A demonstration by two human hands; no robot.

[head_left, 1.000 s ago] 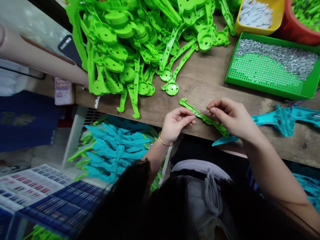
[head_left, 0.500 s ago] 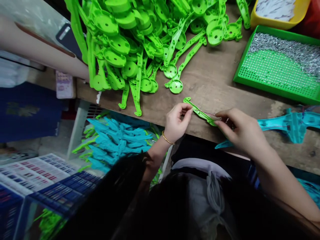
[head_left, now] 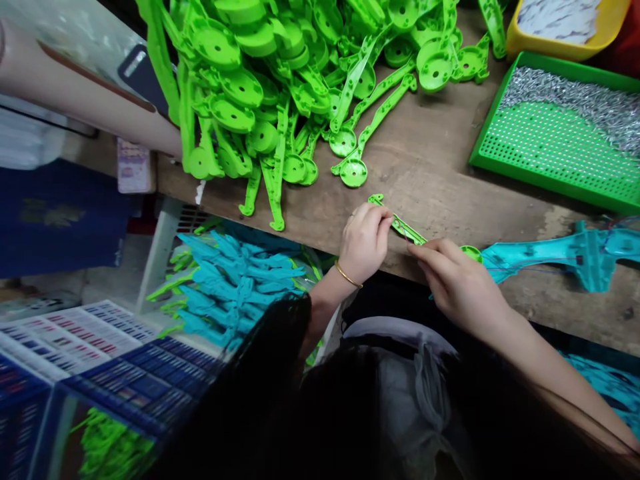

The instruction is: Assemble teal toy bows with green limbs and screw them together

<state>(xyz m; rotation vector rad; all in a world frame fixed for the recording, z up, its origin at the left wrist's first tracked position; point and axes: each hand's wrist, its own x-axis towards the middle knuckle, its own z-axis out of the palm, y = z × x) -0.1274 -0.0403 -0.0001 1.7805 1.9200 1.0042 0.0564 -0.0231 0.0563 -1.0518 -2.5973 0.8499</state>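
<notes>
We see a wooden table [head_left: 430,180] crowded by a green parts pile [head_left: 280,80] and a green tray [head_left: 555,143]. At its near edge lies the green strip [head_left: 407,230], our left hand [head_left: 363,241] and right hand [head_left: 453,280] both pinching it, beside a teal part [head_left: 550,253].

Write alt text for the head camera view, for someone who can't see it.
Two bare hands, left hand and right hand, hold a long green plastic piece at the near edge of a wooden workbench. A heap of matching green parts lies behind, a green perforated tray of small metal bits to the right, and a teal part beside the right hand.
</notes>
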